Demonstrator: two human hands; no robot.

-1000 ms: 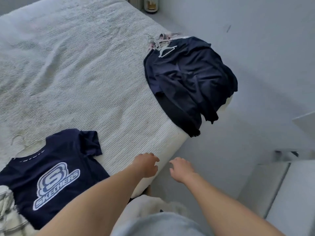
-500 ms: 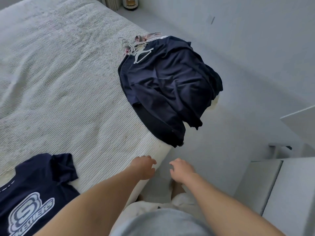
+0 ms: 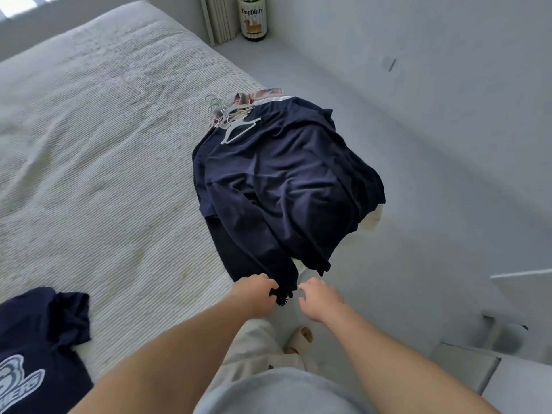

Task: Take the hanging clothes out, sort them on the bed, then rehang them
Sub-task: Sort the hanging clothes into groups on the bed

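A pile of navy clothes lies on the bed's right edge and droops over the side. A white hanger rests on top, several metal hooks stick out, and a pink plaid garment shows underneath. My left hand has its fingers curled on the pile's dark lower hem. A little to the right of that hem, my right hand has its fingers apart and holds nothing. A navy printed T-shirt lies flat on the bed at lower left.
The white ribbed bedspread fills the left. Grey floor runs along the bed's right side. A labelled canister and a ribbed panel stand at the far wall. White furniture sits at right. My slippered foot is below.
I have stepped along the bed toward the navy pile, which is now closer and more central. Both hands reached its lower hem, and the left one closed on it. The T-shirt slid toward the left edge of view.
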